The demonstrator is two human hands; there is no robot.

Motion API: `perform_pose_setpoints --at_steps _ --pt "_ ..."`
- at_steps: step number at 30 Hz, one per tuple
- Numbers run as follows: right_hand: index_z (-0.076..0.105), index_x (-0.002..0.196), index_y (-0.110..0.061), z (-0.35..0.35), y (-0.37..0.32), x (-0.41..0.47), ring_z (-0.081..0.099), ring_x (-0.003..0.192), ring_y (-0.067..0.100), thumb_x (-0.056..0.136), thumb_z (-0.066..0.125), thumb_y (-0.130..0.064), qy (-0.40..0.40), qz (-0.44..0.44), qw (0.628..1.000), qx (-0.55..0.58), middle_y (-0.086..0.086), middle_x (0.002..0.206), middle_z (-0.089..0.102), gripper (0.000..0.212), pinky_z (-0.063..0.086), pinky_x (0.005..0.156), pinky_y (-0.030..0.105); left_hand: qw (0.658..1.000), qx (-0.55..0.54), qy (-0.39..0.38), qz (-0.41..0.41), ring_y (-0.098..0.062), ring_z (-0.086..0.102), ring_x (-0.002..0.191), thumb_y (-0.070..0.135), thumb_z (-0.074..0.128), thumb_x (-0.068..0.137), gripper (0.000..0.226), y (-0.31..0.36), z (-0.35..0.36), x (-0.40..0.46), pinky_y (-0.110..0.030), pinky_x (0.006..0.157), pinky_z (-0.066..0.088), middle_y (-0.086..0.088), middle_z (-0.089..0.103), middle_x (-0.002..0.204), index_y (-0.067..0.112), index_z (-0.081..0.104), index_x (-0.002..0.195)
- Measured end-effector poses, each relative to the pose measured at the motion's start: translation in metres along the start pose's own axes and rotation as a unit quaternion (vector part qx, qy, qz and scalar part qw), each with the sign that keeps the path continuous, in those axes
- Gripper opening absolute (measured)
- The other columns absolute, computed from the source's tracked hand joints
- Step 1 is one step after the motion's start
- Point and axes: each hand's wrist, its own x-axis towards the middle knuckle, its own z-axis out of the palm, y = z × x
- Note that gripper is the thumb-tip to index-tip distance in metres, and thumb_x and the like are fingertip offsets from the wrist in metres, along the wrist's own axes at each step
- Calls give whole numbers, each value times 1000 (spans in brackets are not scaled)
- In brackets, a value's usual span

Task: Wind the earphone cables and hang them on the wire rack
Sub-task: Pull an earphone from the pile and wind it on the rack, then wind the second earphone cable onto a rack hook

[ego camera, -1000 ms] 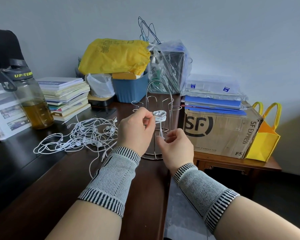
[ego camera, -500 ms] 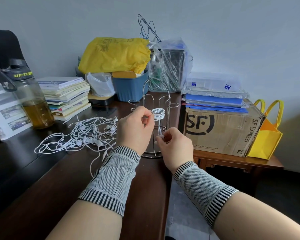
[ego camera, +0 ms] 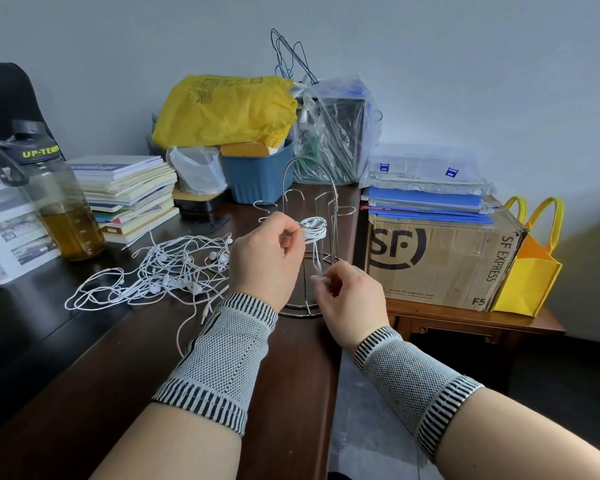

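My left hand [ego camera: 265, 258] pinches a small wound coil of white earphone cable [ego camera: 314, 227] in front of the wire rack [ego camera: 309, 188]. A loose tail of that cable drops from the coil to my right hand [ego camera: 349, 299], which pinches its end between thumb and fingers. The chrome wire rack stands on the dark wooden desk [ego camera: 84, 393] near its right edge, with hooks at mid height and a round base. A tangled pile of several white earphones [ego camera: 163, 271] lies on the desk to the left of my hands.
A bottle of amber liquid [ego camera: 59, 206] and a book stack [ego camera: 132, 192] stand at the left. Behind the rack are a blue tub [ego camera: 257, 174], a yellow bag [ego camera: 222, 112] and plastic-wrapped items. An SF cardboard box [ego camera: 440, 258] sits on a low side table at the right.
Both hands have stayed at the rack with the coil. The right hand has shifted slightly lower, drawing the cable tail down; the view has shifted a little.
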Motion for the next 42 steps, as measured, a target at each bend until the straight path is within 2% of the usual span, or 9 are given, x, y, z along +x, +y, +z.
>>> perform_pose_setpoints --at_steps 8,13,18,21,27,30,34,38,42 --pt "53 77 -25 -6 -1 1 53 67 8 88 59 -27 -43 21 999 -13 -7 77 59 12 39 63 22 1000 -6 6 2 -14 70 77 22 65 89 7 -1 0 0 -38 73 58 4 73 79 19 69 85" --pt "55 77 -27 -8 -2 -1 55 68 7 90 59 -38 -53 13 998 -22 -9 77 59 17 48 64 25 1000 -5 11 3 -13 69 76 22 65 90 7 0 0 -1 -36 73 57 5 72 78 20 69 84" --pt "58 77 -25 -11 -2 -1 53 69 8 86 58 -43 -48 27 998 -10 -8 76 58 21 43 64 23 1000 -7 6 -6 -11 68 76 25 66 89 8 0 0 -1 -33 74 57 6 72 78 20 68 84" --pt "58 88 -24 -11 0 -3 55 71 10 83 62 -46 -45 45 998 -3 -8 78 59 23 43 67 23 1000 -2 7 -19 -7 66 75 29 65 89 9 2 -2 -3 -29 73 55 10 69 76 23 67 82" --pt "58 101 -20 -11 6 -7 51 89 9 85 65 -33 -57 31 998 -24 -9 95 51 22 40 78 19 993 38 55 -102 -25 59 74 23 54 92 14 -5 -6 -3 -33 67 48 4 62 70 25 57 78" --pt "65 99 -18 -9 9 -8 52 99 13 86 64 -36 -83 17 994 -67 -6 99 55 22 42 84 21 980 120 -26 -155 -25 60 77 26 50 92 15 -16 -3 -2 -31 63 45 3 63 76 23 59 80" --pt "72 95 -17 -13 13 -3 57 98 14 87 64 -40 -106 -5 990 -96 -4 97 63 25 43 82 22 945 240 -165 -151 -23 59 78 27 48 92 21 -27 3 -6 -29 63 45 2 67 85 22 66 84" --pt "69 110 -22 -23 15 1 50 111 12 80 60 -62 -161 -29 977 -140 -10 114 65 51 41 96 24 928 264 -209 -160 -25 58 86 23 48 91 24 -29 4 -7 -29 68 44 -1 70 100 25 72 94" --pt "67 114 -24 -23 6 12 44 115 20 90 52 -54 -181 -20 958 -222 -7 123 60 42 41 100 35 922 270 -232 -149 -26 63 101 19 49 91 26 -28 7 -10 -35 79 51 -4 69 111 20 73 101"
